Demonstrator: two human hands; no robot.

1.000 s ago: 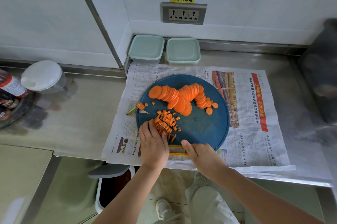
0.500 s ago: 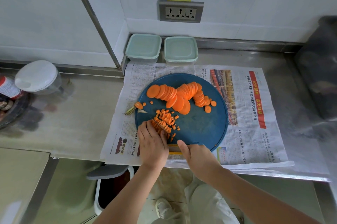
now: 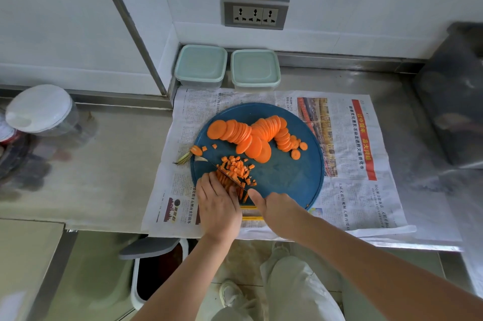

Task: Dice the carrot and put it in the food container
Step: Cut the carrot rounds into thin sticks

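Note:
A round blue cutting board (image 3: 287, 176) lies on newspaper. Overlapping carrot slices (image 3: 251, 135) fan across its far half, and a small heap of carrot dice (image 3: 236, 167) sits near its front left. My right hand (image 3: 274, 209) grips a knife (image 3: 226, 173) whose blade runs diagonally through carrot strips beside the dice; the handle is hidden in the hand. My left hand (image 3: 218, 207) presses its fingertips on the carrot strips just left of the blade. Two lidded pale green food containers (image 3: 200, 65) (image 3: 255, 69) stand against the back wall.
A carrot top with stem (image 3: 192, 153) lies at the board's left edge. Newspaper (image 3: 360, 163) covers the steel counter. A white-lidded jar (image 3: 39, 108) stands far left, a dark bin (image 3: 454, 95) far right. A waste bin (image 3: 154, 265) sits below the counter edge.
Both hands have shifted slightly along the strips with the knife as more dice gather beside the blade; the slices have not moved.

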